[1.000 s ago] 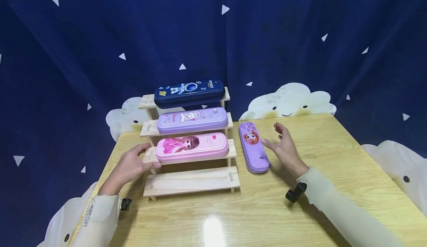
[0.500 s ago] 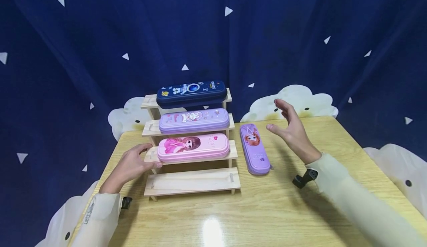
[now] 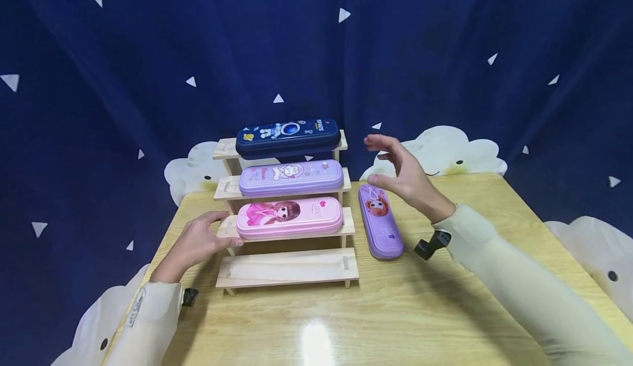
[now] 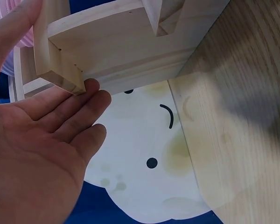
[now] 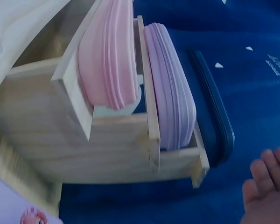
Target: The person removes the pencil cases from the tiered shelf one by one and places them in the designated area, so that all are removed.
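In the head view a four-step wooden display rack stands on the table. A navy space pencil case lies on its top step, a lilac rabbit pencil case below, then a pink doll pencil case. My left hand holds the left end of the pink case's step, thumb in front and fingers behind; the left wrist view shows the fingertips against the wood. My right hand hovers beside the upper steps, fingers spread, holding nothing. Under it a purple doll pencil case lies on the table.
The lowest step of the rack is bare wood. A wooden table carries everything, with a dark blue curtain patterned with white triangles and clouds hanging behind and at the sides.
My right hand has risen from beside the purple pencil case and swung left toward the upper steps. My left hand stays on the rack.
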{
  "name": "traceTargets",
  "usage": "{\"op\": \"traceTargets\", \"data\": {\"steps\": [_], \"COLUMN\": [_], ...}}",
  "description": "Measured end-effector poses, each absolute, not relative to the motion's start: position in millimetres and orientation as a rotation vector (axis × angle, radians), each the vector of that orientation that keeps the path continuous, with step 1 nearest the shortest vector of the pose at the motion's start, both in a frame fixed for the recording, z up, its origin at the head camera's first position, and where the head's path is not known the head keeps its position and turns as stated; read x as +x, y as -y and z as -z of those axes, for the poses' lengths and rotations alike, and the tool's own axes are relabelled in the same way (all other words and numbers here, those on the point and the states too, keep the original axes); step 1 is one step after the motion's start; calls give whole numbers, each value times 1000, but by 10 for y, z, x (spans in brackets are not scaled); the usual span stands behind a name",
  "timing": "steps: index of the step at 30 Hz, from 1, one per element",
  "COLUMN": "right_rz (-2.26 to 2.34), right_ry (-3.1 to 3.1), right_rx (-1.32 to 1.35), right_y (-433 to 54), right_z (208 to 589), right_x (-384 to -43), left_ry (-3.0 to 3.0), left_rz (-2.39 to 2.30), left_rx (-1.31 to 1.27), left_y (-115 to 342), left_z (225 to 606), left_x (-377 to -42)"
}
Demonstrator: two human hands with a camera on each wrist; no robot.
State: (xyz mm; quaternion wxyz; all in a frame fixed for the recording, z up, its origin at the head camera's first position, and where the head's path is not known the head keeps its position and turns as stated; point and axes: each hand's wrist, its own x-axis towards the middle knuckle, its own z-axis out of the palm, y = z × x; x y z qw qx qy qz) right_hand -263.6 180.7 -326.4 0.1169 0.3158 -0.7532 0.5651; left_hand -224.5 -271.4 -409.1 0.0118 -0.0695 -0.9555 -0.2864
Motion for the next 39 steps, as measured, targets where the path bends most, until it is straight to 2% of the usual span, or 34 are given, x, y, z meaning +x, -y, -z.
{"op": "traceTargets", "data": {"steps": [12, 22, 39], "right_rz": [-1598, -1465, -1338], "right_ry": [2468, 2597, 2658], "right_rx": [1177, 1183, 1228], "right_y": [-1367, -1215, -1046], "right_z": [3415, 3688, 3881], "right_x": [-2607, -2507, -2571], "left_ry": [2975, 2981, 2976], "left_rz": [913, 903, 909], "left_rx": [-210, -214, -211], "left_y": [2711, 2700, 2718], "left_z": [4123, 4115, 4109], "left_x": [-2244, -2248, -2245]}}
